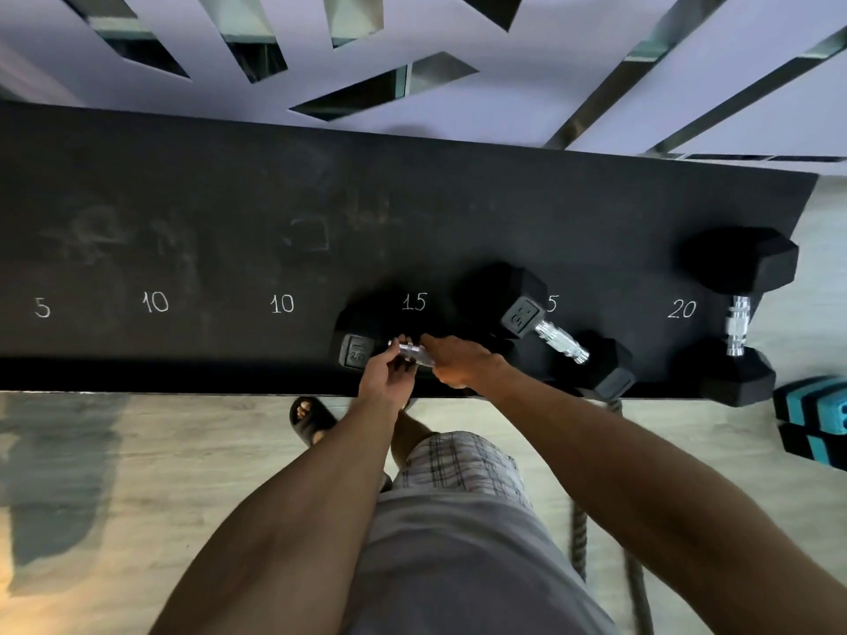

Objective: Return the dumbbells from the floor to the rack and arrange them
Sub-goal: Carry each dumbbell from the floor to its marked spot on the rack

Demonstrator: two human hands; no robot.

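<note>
We clench both grips, left hand (pixel 384 369) and right hand (pixel 459 361), around the chrome handle of a black hexagonal rubber dumbbell (pixel 358 350) lying on the black chalk-numbered bench (pixel 229 199).

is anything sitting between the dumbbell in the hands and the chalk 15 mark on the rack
Nothing visible. Both hands grip the dumbbell's chrome handle just in front of the 15 mark. The second 15 dumbbell lies off to its right.

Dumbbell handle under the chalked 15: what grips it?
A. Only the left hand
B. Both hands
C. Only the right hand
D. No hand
B: the left hand and right hand both close on the chrome dumbbell handle on the rack.
</note>
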